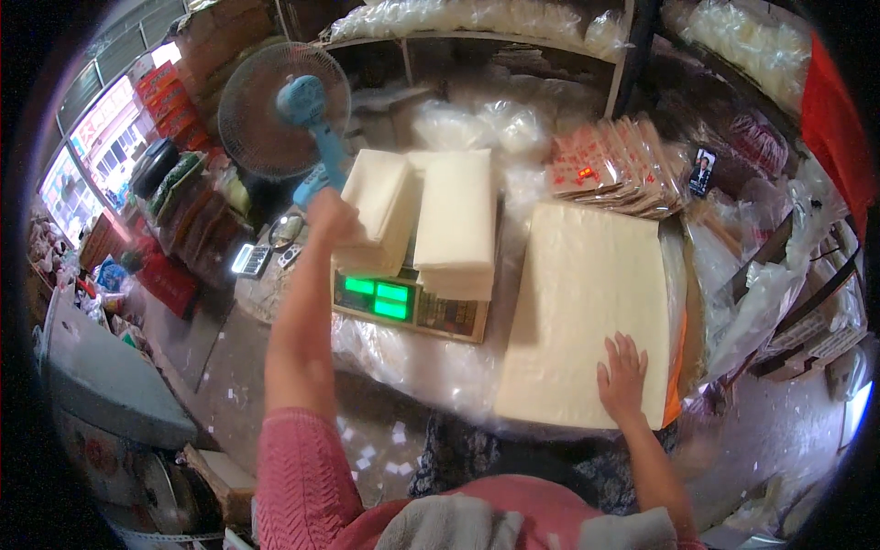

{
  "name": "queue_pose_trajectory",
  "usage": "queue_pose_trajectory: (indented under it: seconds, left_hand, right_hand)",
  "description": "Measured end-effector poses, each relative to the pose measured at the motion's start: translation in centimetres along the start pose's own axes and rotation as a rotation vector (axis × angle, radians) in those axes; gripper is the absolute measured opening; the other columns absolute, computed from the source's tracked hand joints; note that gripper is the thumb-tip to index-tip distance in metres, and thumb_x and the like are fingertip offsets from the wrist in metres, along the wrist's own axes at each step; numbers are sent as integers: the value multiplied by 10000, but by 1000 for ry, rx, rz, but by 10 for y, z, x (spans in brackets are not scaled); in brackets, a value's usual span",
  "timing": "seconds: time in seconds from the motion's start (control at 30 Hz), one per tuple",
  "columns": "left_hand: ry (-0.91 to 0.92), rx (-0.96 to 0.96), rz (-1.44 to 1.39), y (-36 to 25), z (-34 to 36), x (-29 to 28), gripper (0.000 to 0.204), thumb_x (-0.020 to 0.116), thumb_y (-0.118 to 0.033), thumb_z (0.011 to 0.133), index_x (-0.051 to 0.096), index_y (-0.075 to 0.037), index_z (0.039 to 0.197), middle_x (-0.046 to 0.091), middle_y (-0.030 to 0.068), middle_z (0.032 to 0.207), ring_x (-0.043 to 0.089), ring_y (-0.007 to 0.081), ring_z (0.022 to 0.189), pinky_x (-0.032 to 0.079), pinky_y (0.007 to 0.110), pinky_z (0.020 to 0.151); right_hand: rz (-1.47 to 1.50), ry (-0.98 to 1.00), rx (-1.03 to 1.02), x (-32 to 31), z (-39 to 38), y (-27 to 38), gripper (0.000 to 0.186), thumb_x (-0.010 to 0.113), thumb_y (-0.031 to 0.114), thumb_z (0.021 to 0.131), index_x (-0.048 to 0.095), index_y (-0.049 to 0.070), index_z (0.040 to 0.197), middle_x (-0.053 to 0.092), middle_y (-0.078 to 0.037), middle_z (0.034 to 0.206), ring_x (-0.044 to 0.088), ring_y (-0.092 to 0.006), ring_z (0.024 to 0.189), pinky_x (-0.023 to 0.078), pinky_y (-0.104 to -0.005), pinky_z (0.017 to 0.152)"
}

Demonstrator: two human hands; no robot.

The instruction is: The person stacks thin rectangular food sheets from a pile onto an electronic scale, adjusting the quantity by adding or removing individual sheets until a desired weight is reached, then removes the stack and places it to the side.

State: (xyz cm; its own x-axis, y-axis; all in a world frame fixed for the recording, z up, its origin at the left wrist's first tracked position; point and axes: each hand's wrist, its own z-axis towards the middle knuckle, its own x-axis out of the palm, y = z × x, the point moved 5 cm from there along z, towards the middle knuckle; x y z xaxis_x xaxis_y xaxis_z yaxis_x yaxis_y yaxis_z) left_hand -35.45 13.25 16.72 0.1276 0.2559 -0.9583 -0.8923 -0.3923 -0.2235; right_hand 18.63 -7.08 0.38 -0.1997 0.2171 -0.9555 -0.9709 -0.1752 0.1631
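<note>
Shelf: We are seeing a shelf [417, 38] running across the back, bearing clear bags [467, 18] whose pale contents are staying hard to make out.
Table: Clear plastic is covering the table [385, 357] in front of us; our left forearm is lying over its left side.
Large cream sheet: The sheet [577, 312] is lying flat on the table's right, its long axis running away from us; something orange [676, 367] is showing beneath its right edge.
Fan: A blue fan [301, 99] is standing at the back left, its lower stand partly hidden by our left hand.
Printed packs: Plastic-wrapped brown packs [610, 170] with red print are overlapping just beyond the sheet.
Scale: A scale [431, 316] with green-lit displays is sitting left of the sheet, its top mostly hidden.
Cream piles: Two folded piles, a left one [378, 202] and a right one [458, 220], are resting on the scale side by side, their long axes pointing away from us.
Right hand: Our right hand [623, 378] is resting on the sheet's near right part, fingers spread, gripping nothing.
Left hand: Our left hand [332, 218] is meeting the fan's stand and left pile in view; its fingers are hiding, so we cannot tell its grip.
Calculator: A calculator [250, 260] is lying left of our forearm.
Phone: A lit phone [703, 172] is standing beside the packs.
</note>
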Motion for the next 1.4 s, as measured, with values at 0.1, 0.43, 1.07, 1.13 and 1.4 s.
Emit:
queue_pose_trajectory:
  seconds: [0.1,0.43,1.07,1.13,1.4]
  left_hand:
    - [54,149,162,3,17,7,417,771,-339,642,697,-25,904,675,204,931,649,343,835,516,402,725]
    - [171,44,-856,47,81,37,80,698,-72,645,647,-32,692,598,94,646,557,223,551,442,331,512]
    - [252,115,-181,7,46,47,414,751,-380,689,672,27,689,649,179,655,645,317,648,503,377,609]
    - [276,-53,-201,17,49,47,378,747,-348,688,674,23,680,650,183,652,646,315,628,502,383,596]
    - [-305,215,-506,-15,38,-28,235,630,10,647,563,9,873,596,108,783,574,216,687,470,360,639]
  right_hand:
    - [7,-12,-1,-1,0,-1,525,530,230,889,390,82,1372,326,-112,1454,242,-290,1376,110,-536,1124]
    - [1,-44,-11,-1,-3,-1,517,537,229,892,398,94,1370,337,-100,1450,261,-283,1372,132,-533,1119]
    - [7,-61,13,-6,-5,-11,473,464,309,941,414,107,1366,347,-84,1445,271,-255,1366,152,-547,1110]
    - [10,-55,10,-4,-3,-10,476,468,313,939,412,108,1365,349,-86,1442,272,-256,1366,153,-546,1111]
    - [12,-44,10,1,-4,-8,497,504,289,919,397,94,1363,342,-105,1434,254,-271,1368,139,-551,1115]
